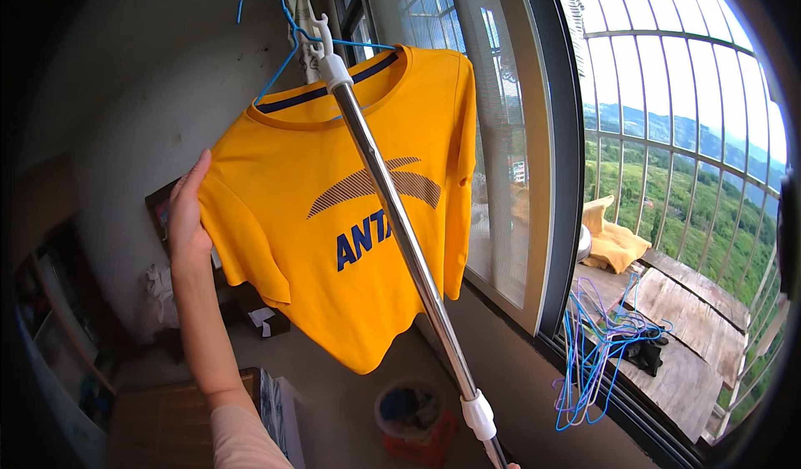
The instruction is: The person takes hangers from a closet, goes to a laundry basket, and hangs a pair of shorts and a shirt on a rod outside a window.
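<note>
A yellow T-shirt [292, 160] with a dark blue neckband and a printed front hangs on a blue wire hanger [267, 73]. My left hand [190, 214] grips the shirt at its left shoulder edge, thumb in front and fingers mostly hidden behind the cloth. In front of the shirt a silver telescopic clothes pole [400, 219] slants from lower right to upper left. Its white forked hook [325, 39] is at the hanger's neck; whether it bears the hanger I cannot tell. Only a sliver of my right hand [513, 466] shows, around the pole at the lower edge.
Several blue and purple wire hangers [596, 352] hang at the sill of the open window [542, 135]. Outside are wooden boards [680, 310], a yellow cloth [617, 245] and metal bars [667, 139]. Below the shirt stands a tub of clothes [380, 409].
</note>
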Demonstrator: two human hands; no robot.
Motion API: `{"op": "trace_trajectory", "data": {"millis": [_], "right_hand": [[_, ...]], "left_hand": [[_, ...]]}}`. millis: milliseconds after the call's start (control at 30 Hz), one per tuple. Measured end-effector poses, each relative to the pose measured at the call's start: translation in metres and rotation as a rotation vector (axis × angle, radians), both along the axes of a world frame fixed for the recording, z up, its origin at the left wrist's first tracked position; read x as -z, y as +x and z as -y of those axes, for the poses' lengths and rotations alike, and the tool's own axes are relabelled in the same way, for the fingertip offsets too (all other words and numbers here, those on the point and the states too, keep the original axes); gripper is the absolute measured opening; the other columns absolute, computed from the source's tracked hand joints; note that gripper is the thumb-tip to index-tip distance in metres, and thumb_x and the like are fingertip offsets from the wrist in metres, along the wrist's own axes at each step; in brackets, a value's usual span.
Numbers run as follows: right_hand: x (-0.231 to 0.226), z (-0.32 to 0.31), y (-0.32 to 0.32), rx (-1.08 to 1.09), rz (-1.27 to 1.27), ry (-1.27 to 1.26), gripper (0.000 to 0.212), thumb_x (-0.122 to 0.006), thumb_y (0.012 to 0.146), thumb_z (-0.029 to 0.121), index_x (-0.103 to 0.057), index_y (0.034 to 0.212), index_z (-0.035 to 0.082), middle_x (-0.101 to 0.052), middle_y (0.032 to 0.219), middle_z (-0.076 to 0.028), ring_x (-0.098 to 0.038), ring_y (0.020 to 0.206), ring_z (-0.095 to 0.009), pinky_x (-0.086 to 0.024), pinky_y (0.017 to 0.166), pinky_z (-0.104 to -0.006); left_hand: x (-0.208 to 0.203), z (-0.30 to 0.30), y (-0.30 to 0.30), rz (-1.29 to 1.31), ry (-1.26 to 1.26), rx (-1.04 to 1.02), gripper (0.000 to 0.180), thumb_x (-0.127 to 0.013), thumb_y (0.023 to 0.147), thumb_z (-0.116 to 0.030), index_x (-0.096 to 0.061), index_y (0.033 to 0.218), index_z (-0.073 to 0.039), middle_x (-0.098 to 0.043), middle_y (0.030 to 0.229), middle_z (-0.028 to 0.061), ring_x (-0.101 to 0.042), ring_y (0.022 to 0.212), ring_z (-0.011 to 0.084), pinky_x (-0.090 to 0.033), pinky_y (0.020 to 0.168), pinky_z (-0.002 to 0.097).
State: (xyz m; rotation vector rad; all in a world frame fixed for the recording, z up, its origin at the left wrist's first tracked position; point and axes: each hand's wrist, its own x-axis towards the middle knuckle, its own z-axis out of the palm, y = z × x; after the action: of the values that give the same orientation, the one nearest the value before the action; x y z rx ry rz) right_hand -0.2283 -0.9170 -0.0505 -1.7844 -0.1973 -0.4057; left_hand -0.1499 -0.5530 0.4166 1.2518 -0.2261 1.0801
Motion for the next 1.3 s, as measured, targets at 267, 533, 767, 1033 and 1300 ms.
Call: {"op": "trace_trajectory", "data": {"millis": [267,533,767,1033,1300], "right_hand": [[-0.005,-0.019,0.017,-0.071,0.196,0.179,0.014,-0.063,0.072,0.010,-0.056,0.080,0.001,-0.043,0.053,-0.001,-0.039,0.046,-0.009,-0.031,0.042,-0.0269],[-0.022,-0.003,0.026,-0.195,0.335,0.175,0.018,-0.056,0.082,0.018,-0.055,0.083,0.000,-0.046,0.058,-0.007,-0.045,0.049,-0.022,-0.038,0.049,-0.0280],[-0.060,0.063,0.015,0.331,0.371,0.298,0.016,-0.048,0.090,0.017,-0.047,0.084,0.002,-0.054,0.064,-0.004,-0.048,0.050,-0.008,-0.039,0.047,-0.0212],[-0.145,0.164,0.053,0.864,0.647,0.109,0.018,-0.045,0.093,0.016,-0.043,0.079,0.005,-0.042,0.051,0.000,-0.041,0.040,-0.005,-0.031,0.035,-0.0175],[-0.246,0.296,0.083,1.216,0.695,-0.186,0.028,-0.048,0.093,0.026,-0.038,0.071,0.012,-0.037,0.043,0.003,-0.036,0.031,-0.005,-0.027,0.029,-0.0210]], "left_hand": [[-0.037,0.007,0.052,0.071,0.095,0.340,0.049,-0.053,0.090,-0.028,-0.041,0.129,-0.001,-0.047,0.128,0.0084,-0.048,0.111,0.0162,-0.040,0.093,0.0254],[-0.032,0.048,0.103,0.289,0.833,-0.395,0.066,-0.035,0.088,-0.054,-0.032,0.136,-0.008,-0.040,0.132,0.0145,-0.044,0.117,0.0254,-0.040,0.094,0.0391],[0.119,0.232,0.169,-0.091,0.745,0.933,0.058,-0.067,0.080,-0.024,-0.040,0.127,-0.004,-0.055,0.096,0.0058,-0.052,0.087,0.0096,-0.044,0.075,0.0233],[0.325,0.241,0.075,-0.528,0.705,1.053,0.024,-0.062,0.082,-0.011,-0.055,0.101,0.002,-0.057,0.077,0.0018,-0.051,0.068,0.0074,-0.043,0.060,0.0194],[0.467,0.219,0.054,-0.869,0.194,1.120,0.028,-0.063,0.083,-0.014,-0.056,0.107,-0.002,-0.061,0.080,0.0041,-0.056,0.064,0.0090,-0.044,0.056,0.0208]]}}
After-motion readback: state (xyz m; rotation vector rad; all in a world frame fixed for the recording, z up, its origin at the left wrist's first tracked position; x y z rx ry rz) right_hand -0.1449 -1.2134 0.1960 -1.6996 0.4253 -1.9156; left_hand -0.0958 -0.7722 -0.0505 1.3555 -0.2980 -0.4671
